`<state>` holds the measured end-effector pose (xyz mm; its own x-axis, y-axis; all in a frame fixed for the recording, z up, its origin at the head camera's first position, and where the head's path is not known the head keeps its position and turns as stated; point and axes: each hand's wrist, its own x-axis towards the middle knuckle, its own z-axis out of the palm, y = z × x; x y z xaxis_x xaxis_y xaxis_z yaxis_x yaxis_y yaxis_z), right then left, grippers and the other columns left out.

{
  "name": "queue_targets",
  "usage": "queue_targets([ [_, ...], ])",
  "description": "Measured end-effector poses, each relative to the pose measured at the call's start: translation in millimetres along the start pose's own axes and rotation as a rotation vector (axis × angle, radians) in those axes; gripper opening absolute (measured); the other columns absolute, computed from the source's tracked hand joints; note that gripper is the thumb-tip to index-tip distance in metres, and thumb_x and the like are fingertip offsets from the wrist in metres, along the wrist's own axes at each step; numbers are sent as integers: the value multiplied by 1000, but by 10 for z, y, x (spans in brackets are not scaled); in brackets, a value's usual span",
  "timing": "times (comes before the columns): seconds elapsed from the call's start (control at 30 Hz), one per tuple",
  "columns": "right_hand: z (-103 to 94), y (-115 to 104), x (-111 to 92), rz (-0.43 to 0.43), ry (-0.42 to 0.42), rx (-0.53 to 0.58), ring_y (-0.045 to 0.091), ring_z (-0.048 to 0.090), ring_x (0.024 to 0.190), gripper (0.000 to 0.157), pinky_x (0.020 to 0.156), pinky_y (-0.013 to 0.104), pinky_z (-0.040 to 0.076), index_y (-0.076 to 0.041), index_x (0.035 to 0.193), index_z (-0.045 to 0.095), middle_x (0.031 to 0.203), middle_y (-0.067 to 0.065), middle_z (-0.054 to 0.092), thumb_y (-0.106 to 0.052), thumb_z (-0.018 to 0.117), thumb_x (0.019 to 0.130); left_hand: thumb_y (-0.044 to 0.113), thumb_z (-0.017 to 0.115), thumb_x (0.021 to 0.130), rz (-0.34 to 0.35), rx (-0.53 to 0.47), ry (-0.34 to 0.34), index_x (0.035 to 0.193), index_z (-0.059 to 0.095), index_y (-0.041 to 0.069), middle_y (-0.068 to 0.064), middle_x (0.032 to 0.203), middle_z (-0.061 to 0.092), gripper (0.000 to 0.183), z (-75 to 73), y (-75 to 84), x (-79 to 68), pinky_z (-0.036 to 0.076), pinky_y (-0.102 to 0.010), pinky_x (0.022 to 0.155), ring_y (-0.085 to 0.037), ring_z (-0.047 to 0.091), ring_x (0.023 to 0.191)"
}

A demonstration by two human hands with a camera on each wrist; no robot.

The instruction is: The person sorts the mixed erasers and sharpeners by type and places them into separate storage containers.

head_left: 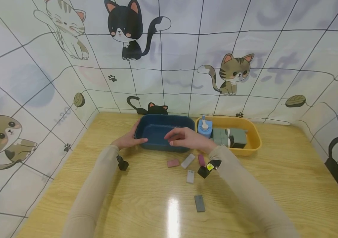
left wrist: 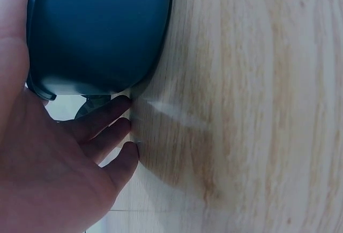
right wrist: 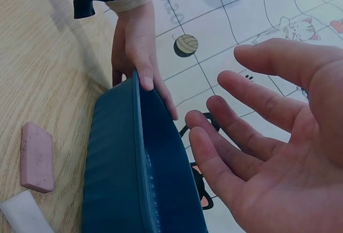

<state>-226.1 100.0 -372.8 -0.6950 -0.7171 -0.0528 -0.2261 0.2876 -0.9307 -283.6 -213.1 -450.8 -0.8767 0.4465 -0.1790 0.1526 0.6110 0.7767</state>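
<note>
A dark blue plastic bin (head_left: 163, 146) stands on the table against the back wall. My left hand (head_left: 127, 138) holds its left end, with the thumb at the front rim and the fingers spread round the outside. In the left wrist view, several fingertips (left wrist: 122, 163) reach down by the tabletop beside the bin's end. Over the bin's right part hovers my right hand (head_left: 191, 138), fingers loosely bent and nothing in them. Seen from the right wrist, its palm and fingers are apart from the bin. The blue interior visible from above shows no contents.
In front of the bin lie small flat blocks: pink (head_left: 173, 163), white (head_left: 188, 161), magenta (head_left: 201, 160), light grey (head_left: 190, 177) and dark grey (head_left: 199, 203). To the right, a yellow bin (head_left: 247, 152) holds a blue box-like object (head_left: 205, 128) and grey-green pieces (head_left: 221, 137).
</note>
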Motion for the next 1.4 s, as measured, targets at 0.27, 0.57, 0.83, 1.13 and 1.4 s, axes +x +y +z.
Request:
queue_targets([
  [0.27,14,-25,-115,-20,-28,-71,24,58,112,35,96,37,45,1,129,56,128,18,57,-13,60,97,43,67,89,5,-12,-7,154,-15,28,-9,160,-10,105,5,-25,20,15,-55,111,-34,2,145],
  [0.57,-1,25,-233,-38,-48,-104,36,54,118,34,97,36,44,-3,128,57,129,16,56,-11,62,96,37,67,91,14,-26,-16,154,-14,27,-9,160,-11,103,-27,-38,31,14,-58,110,-37,2,144],
  [0.83,1,64,-358,-24,-61,-107,28,53,120,35,97,38,44,-2,129,57,130,15,56,-12,62,95,39,67,90,8,-37,-22,154,-15,25,-11,160,-11,105,-30,46,-20,14,-59,110,-39,2,144],
  [1.13,9,115,-488,-7,-81,-114,32,55,118,35,96,39,45,-2,128,57,127,13,58,-13,61,95,42,68,89,8,-32,-12,154,-14,27,-10,160,-10,106,-19,11,12,14,-56,111,-35,2,144],
  [1.4,17,148,-556,31,-96,-110,37,54,116,35,90,35,48,1,129,56,125,13,59,-10,60,96,36,66,92,7,-43,-20,154,-16,25,-11,160,-12,103,-9,37,-28,13,-59,110,-38,1,144],
])
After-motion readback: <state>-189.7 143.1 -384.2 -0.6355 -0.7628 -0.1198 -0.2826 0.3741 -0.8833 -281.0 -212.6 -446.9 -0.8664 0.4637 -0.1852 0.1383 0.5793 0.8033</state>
